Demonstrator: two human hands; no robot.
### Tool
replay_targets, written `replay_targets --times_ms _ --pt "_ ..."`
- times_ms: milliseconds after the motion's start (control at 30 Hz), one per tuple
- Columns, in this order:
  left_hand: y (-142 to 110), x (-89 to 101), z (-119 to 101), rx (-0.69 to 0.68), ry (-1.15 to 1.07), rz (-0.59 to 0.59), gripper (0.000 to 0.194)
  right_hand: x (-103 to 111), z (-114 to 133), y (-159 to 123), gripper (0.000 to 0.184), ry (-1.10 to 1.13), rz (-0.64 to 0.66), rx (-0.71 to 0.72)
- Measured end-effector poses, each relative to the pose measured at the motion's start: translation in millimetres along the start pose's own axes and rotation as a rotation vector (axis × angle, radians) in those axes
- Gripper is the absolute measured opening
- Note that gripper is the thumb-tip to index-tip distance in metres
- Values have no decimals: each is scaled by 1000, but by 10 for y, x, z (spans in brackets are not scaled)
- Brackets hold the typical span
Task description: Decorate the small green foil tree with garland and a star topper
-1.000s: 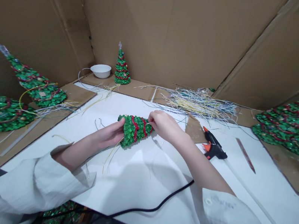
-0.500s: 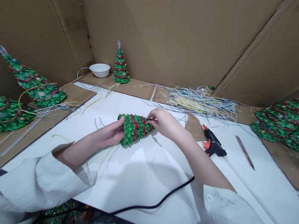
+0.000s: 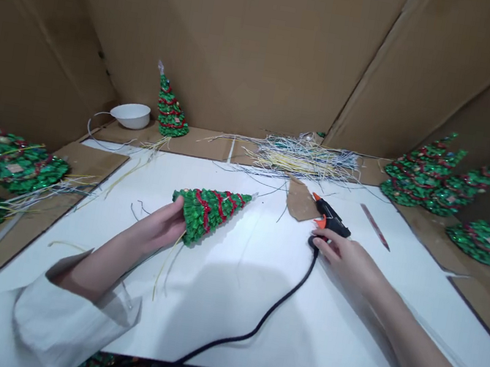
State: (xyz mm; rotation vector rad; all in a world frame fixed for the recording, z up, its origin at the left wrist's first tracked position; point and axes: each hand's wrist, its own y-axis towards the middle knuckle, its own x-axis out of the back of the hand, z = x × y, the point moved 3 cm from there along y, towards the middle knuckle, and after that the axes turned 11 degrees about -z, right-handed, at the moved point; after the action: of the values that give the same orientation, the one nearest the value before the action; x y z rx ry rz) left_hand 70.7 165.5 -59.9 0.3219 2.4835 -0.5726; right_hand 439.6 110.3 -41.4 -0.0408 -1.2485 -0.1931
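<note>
1. My left hand grips the green tree by its base, over the white board — tip pointing right.
2. My right hand is at the glue gun — whether closed around it, I cannot tell.

A white tabletop spreads out on my feed, bordered by brown cardboard on the left, right and far sides. Along the far border I see a white bowl, an upright decorated tree and a heap of wires. Right of centre I have a cardboard scrap, a glue gun and a reddish strip; a black cable runs to the near edge.
</note>
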Motion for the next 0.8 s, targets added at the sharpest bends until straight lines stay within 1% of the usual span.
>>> replay_targets --times_ms 67,133,200,267,333,400,467,533,567,600,633,800 --pt "-2 9 -6 3 -8 -13 40 -56 -15 -19 40 87 10 15" --pt "0 25 -11 -1 7 -25 38 -90 -4 -20 37 132 -10 14" --pt "5 40 -16 -13 34 -34 36 -107 -15 -27 36 151 -65 -26" --pt "11 54 -19 -25 56 -42 35 -126 -53 -47 38 242 -141 -84" --pt "18 74 -17 -17 73 -63 34 -170 -106 -66 42 447 -201 -155" --pt "24 101 -18 -10 87 -91 36 -228 -155 -61 41 685 -255 -221" --pt "30 129 -23 -13 100 -109 37 -260 -193 -35 39 878 -364 -270" --pt "35 148 -26 -12 116 -100 38 -260 -216 -9 52 1059 -490 -315" --pt "37 156 -27 -10 119 -94 38 -256 -216 -2 57 1133 -520 -334" --pt "38 163 -28 -10 118 -92 37 -248 -204 0 59 1186 -521 -341" --pt "39 168 -29 -11 115 -90 38 -239 -181 -2 59 1213 -494 -334" --pt "19 158 -28 -33 127 -107 40 -226 10 -77 55 1252 -282 -247"
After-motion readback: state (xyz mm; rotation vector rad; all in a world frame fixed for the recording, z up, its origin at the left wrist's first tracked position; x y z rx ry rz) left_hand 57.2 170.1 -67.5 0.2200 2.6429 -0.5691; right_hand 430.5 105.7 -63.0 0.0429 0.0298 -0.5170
